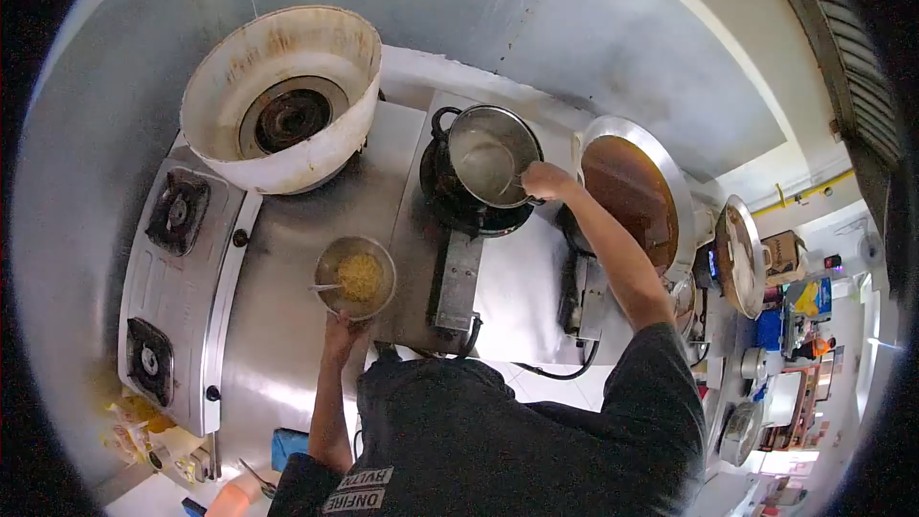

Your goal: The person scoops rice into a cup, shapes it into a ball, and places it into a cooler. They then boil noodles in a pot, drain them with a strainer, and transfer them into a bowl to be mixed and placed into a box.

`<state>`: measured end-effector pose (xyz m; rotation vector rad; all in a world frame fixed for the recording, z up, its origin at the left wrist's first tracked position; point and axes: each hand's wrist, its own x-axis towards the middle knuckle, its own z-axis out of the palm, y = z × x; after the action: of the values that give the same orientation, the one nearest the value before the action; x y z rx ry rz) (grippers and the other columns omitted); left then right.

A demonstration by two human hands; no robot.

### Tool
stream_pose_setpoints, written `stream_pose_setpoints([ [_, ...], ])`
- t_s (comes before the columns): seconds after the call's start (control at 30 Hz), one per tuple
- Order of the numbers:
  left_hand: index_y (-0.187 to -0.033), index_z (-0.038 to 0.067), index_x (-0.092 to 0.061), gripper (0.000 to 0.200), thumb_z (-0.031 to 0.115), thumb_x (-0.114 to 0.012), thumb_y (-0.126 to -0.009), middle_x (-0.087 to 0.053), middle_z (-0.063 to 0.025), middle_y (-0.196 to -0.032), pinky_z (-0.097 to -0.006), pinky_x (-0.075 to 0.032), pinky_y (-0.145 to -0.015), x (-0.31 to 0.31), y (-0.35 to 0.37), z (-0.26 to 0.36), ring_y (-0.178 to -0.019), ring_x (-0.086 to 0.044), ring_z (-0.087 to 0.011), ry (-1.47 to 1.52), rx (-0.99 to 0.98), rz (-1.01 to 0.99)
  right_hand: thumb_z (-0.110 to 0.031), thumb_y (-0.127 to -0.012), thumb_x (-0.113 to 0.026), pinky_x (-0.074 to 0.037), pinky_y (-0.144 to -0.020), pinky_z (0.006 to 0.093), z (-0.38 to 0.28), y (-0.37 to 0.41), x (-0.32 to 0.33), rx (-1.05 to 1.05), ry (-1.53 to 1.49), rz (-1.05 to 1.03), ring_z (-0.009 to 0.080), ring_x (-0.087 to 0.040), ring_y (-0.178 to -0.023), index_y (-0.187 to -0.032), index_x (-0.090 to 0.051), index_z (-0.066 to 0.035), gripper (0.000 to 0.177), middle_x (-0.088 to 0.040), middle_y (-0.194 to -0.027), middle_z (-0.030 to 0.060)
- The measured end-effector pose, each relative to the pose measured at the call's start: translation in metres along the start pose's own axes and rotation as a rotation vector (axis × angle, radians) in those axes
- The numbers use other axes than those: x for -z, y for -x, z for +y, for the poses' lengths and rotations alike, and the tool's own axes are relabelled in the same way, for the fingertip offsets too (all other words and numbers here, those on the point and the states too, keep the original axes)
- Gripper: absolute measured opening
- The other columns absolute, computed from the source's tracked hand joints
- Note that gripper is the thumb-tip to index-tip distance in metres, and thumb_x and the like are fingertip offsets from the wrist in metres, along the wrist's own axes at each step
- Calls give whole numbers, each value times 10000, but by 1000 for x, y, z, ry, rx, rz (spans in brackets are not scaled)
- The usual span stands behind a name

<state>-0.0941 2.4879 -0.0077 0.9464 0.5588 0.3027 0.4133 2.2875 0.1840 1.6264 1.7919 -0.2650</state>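
My left hand [347, 325] grips the near edge of a metal bowl [385, 299], which holds a yellow shredded or grainy food [359, 277] and a spoon [326, 287] leaning on its left side. My right hand [548, 181] is closed at the right rim of a dark-handled pot [486, 155]. What its fingers hold is too small to tell. Pale, cloudy contents show inside the pot, which sits over a black burner [442, 193].
A big white ring-shaped stove [280, 96] stands at the back left, a two-burner stove [182, 297] at the left. Right of the pot is a wide pan of brown liquid [627, 196]. Part of another person's arm [235, 498] shows at the bottom left, near yellow packets [144, 431].
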Motion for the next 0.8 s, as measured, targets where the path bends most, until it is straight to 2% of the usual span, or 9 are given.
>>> stream_pose_setpoints([
  [0.13, -1444, 75, -218, 594, 372, -487, -1005, -491, -205, -1344, -454, -562, -905, 21, -8, -18, -1131, -602, -357, 59, 100, -55, -243, -866, -536, -556, -633, 453, -33, -2, 51, -472, -666, 153, 366, -686, -739, -825, -687, 31, 315, -672, -763, 208],
  [0.17, -1436, 67, -243, 597, 380, -501, -998, -498, -205, -1338, -458, -554, -914, 18, -6, -18, -1133, -601, -353, -180, -61, -84, -244, -871, -531, -550, -608, 460, -36, -1, 60, -624, -900, 221, 374, -679, -688, -819, -682, 26, 314, -656, -711, 208],
  [0.23, -1427, 58, -268, 601, 388, -516, -991, -504, -204, -1332, -463, -546, -922, 11, -4, -13, -1135, -600, -349, -425, -227, -115, -271, -876, -528, -521, -541, 441, -5, -30, -10, -457, -771, 319, 338, -650, -600, -801, -666, 13, 325, -630, -649, 176],
  [0.27, -1427, 60, -273, 599, 382, -525, -989, -502, -204, -1336, -472, -532, -944, 9, -2, -10, -1140, -595, -351, -155, -79, -78, -297, -882, -525, -491, -473, 422, 5, -40, -35, -292, -635, 406, 302, -621, -512, -782, -650, 1, 338, -604, -587, 143],
  [0.33, -1426, 62, -278, 597, 376, -533, -986, -499, -205, -1339, -481, -518, -965, 15, -2, -15, -1145, -591, -352, 111, 69, -43, -307, -890, -514, -429, -421, 377, -6, -27, -9, -523, -1011, 350, 237, -559, -456, -757, -623, -26, 329, -563, -557, 95],
  [0.37, -1434, 70, -263, 578, 340, -524, -994, -494, -206, -1347, -489, -512, -970, 29, -5, -26, -1153, -585, -357, -229, 40, -38, -317, -898, -503, -367, -369, 332, -10, -19, 6, -751, -1383, 274, 171, -496, -400, -733, -596, -52, 326, -522, -528, 47],
  [0.43, -1442, 78, -248, 562, 305, -515, -1002, -488, -208, -1355, -497, -506, -974, 22, -2, -15, -1162, -580, -363, -573, 8, -33, -332, -896, -505, -313, -357, 299, -10, -11, 13, -721, -1463, 255, 124, -433, -392, -718, -577, -73, 322, -480, -523, 9],
  [0.5, -1455, 104, -231, 554, 261, -508, -1002, -489, -204, -1359, -510, -500, -973, -7, 11, 12, -1170, -573, -382, 48, 88, -38, -347, -894, -508, -259, -345, 266, -11, -2, 19, -692, -1544, 233, 78, -370, -383, -704, -558, -94, 320, -438, -518, -30],
  [0.8, -1483, 134, -194, 629, 344, -521, -989, -391, -201, -1445, -507, -464, -1035, -9, 4, 6, -1261, -502, -369, 222, 137, -41, -334, -909, -488, -223, -341, 255, -18, 47, 35, -804, -1787, 345, 69, -316, -363, -681, -538, -85, 341, -400, -509, -40],
])
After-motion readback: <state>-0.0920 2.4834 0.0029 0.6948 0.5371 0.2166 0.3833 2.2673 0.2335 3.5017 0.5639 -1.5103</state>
